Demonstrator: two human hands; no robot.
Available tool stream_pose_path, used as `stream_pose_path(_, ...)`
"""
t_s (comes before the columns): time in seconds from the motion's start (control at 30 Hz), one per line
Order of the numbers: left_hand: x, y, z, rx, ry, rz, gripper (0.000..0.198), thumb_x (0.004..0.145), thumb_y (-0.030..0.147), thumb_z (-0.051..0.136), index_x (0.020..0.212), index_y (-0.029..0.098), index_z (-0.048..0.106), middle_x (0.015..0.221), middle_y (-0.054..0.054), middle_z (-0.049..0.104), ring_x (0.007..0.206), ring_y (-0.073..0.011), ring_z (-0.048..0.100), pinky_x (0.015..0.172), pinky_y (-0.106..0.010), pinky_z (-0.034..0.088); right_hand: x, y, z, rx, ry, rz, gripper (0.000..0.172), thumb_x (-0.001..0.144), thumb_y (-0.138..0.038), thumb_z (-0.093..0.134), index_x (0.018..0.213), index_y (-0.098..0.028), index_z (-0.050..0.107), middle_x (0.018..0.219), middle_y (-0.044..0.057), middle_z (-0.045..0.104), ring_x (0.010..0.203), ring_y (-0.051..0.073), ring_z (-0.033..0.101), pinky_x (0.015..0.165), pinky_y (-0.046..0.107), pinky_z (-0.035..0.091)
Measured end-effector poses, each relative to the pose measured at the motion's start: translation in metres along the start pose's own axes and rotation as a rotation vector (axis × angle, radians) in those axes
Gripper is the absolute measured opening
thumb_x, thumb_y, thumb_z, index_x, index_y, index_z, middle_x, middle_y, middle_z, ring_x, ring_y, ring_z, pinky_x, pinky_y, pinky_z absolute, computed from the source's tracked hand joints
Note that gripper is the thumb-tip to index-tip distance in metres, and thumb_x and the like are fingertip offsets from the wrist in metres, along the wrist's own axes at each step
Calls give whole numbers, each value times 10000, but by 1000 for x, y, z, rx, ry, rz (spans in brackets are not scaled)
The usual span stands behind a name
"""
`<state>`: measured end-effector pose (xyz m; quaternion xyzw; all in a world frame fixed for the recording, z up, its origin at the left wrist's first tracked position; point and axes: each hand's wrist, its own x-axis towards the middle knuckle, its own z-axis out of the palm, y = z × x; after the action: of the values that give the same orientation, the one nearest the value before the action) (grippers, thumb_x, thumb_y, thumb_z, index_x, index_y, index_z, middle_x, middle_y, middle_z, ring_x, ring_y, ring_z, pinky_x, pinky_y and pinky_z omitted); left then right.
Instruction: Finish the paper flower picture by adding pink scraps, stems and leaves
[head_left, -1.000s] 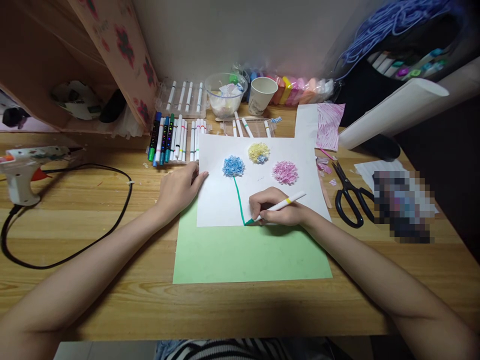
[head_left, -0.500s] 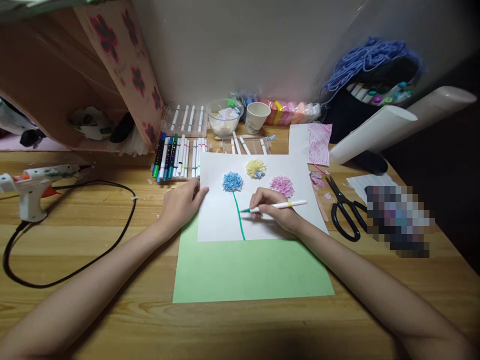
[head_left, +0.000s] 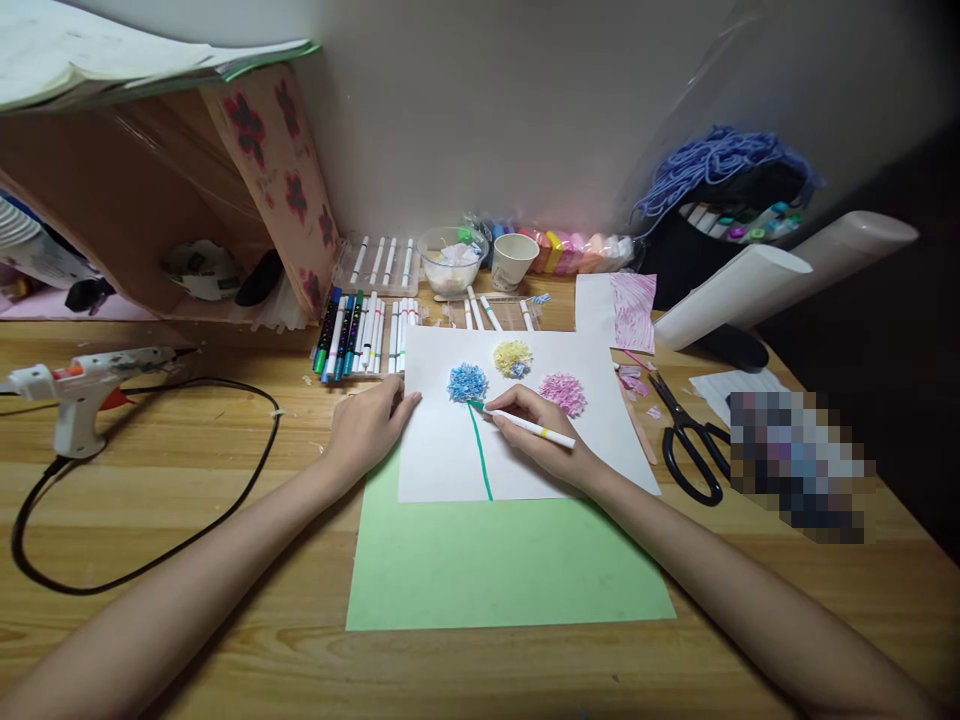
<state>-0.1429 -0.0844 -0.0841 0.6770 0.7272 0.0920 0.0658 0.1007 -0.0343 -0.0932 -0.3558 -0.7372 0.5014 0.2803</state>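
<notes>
My right hand (head_left: 541,437) is closed on a white marker (head_left: 534,428) with a green tip that touches the white sheet (head_left: 600,455) at the top of a green stem line (head_left: 481,458), just below the blue paper flower (head_left: 466,382). A yellow paper flower (head_left: 513,357) and a pink paper flower (head_left: 563,391) are stuck on the same sheet. My left hand (head_left: 370,425) lies flat with fingers stretched out, pressing the sheet's left edge. The white sheet rests on a light green sheet (head_left: 507,566) on the wooden desk.
Rows of markers (head_left: 364,332) lie behind the sheet, with a clear bowl (head_left: 451,260) and a paper cup (head_left: 514,260). A glue gun (head_left: 84,394) and its black cord (head_left: 150,540) are at the left. Black scissors (head_left: 687,442) lie at the right, near a rolled white paper (head_left: 742,282).
My right hand has carried the marker from the bottom of the green stem up along it to its top under the blue flower. The view has tilted upward. My left hand has stayed put.
</notes>
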Motion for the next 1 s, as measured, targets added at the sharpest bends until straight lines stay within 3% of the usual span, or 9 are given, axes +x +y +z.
stream_pose_path(1.0, 1, -1, 3, -24, 13, -1, 294, 915, 456, 390, 859, 205, 534, 748, -31, 647, 675, -207, 573, 545, -271, 231, -1, 6, 0, 36, 6, 46, 43, 788, -216, 558, 794, -178, 575, 802, 28, 625, 760, 179, 579, 676, 291, 416)
